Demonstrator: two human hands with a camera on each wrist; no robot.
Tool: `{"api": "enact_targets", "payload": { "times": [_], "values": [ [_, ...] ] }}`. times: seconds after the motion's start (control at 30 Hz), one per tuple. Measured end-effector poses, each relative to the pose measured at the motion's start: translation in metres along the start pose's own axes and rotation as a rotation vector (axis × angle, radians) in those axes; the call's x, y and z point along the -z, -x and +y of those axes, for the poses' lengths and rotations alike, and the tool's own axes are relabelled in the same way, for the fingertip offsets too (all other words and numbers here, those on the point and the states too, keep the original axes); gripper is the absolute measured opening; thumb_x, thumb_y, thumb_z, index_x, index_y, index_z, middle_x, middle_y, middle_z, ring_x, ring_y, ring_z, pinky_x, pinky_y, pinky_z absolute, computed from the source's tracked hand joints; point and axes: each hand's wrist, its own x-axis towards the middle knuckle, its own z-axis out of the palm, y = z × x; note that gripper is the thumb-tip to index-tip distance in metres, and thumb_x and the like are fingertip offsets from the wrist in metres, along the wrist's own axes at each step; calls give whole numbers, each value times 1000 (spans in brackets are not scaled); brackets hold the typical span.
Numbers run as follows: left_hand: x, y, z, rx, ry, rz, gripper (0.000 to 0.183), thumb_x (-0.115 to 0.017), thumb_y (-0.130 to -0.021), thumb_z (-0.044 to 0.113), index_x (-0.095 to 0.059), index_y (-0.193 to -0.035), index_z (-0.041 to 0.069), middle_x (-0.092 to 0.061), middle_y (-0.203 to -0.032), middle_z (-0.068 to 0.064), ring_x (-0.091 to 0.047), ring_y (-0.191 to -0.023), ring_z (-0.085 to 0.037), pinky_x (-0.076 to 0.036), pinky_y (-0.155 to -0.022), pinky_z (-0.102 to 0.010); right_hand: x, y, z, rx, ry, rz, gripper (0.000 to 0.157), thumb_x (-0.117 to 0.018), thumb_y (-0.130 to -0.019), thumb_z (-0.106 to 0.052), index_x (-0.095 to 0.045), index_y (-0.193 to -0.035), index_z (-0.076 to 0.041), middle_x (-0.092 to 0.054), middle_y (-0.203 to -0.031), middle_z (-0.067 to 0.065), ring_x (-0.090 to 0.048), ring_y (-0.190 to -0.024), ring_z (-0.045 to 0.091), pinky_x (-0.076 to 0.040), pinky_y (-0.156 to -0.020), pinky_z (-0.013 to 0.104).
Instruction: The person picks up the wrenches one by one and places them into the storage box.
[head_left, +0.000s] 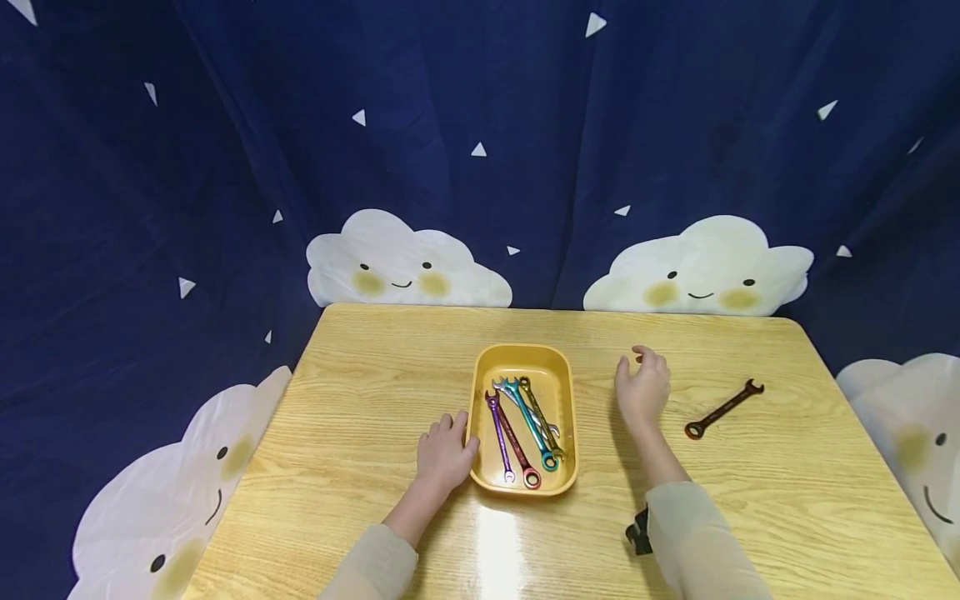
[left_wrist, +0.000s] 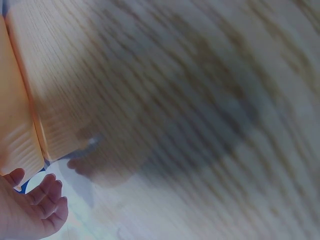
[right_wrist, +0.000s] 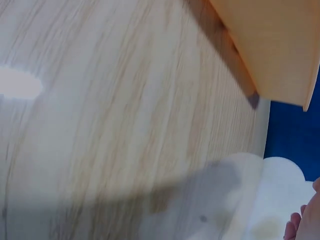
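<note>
A yellow plastic bin (head_left: 572, 433) stands mid-table with several combination wrenches in it: a purple wrench (head_left: 501, 442), a red wrench (head_left: 517, 447), a teal wrench (head_left: 532, 425), a gold wrench (head_left: 542, 414) and a silver wrench partly covered by the others. My left hand (head_left: 446, 452) is at the bin's left side, its thumb at the rim and its fingers loosely extended. On the other side, my right hand (head_left: 643, 388) holds nothing; its fingers are loosely bent above the table. To its right lies a dark red wrench (head_left: 724, 409) with a ring end and an open end.
The wooden table (head_left: 375, 358) has rounded back corners. Behind it hangs a dark blue curtain (head_left: 480, 75) with white triangles and smiling clouds. A small black device (head_left: 639, 533) sits at the right wrist, by the sleeve.
</note>
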Motion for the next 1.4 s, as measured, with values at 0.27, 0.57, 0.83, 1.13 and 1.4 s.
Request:
{"api": "enact_targets", "payload": {
  "times": [0.27,0.57,0.83,1.13,1.4],
  "values": [
    [0,0,0,4,7,-11,48,-45,-88,35,-44,-130,12,-51,-116,-17,-50,-102,-34,-39,-82,-50,12,-5,17,-30,10,62,30,-53,-88,-18,-56,-112,1,-53,-102,21,-47,-95,37,-35,-78,50],
    [-1,0,-1,2,-4,-8,46,-44,-87,35,-45,-127,13,-51,-112,-16,-50,-98,-32,-40,-78,-47,27,-10,37,-143,23,52,35,-46,-91,-21,-52,-117,0,-49,-108,22,-44,-100,39,-35,-77,53],
    [-2,-1,-2,10,-6,-12,47,-44,-87,36,-44,-129,13,-51,-116,-16,-50,-101,-33,-39,-81,-49,37,-18,56,-247,87,42,37,-43,-92,-23,-50,-122,-2,-48,-112,23,-42,-103,41,-31,-86,55],
    [0,-1,0,16,1,-11,48,-44,-88,36,-44,-130,13,-51,-118,-17,-49,-103,-33,-38,-84,-50,45,-25,75,-353,146,34,42,-38,-92,-25,-44,-127,-3,-44,-118,24,-39,-108,41,-30,-87,55],
    [-1,-1,-1,18,7,-8,47,-44,-87,36,-45,-129,13,-51,-116,-16,-50,-101,-33,-39,-82,-49,53,-28,93,-453,169,31,44,-37,-91,-25,-39,-130,-4,-37,-127,26,-34,-116,44,-28,-91,57]
  ]
}}
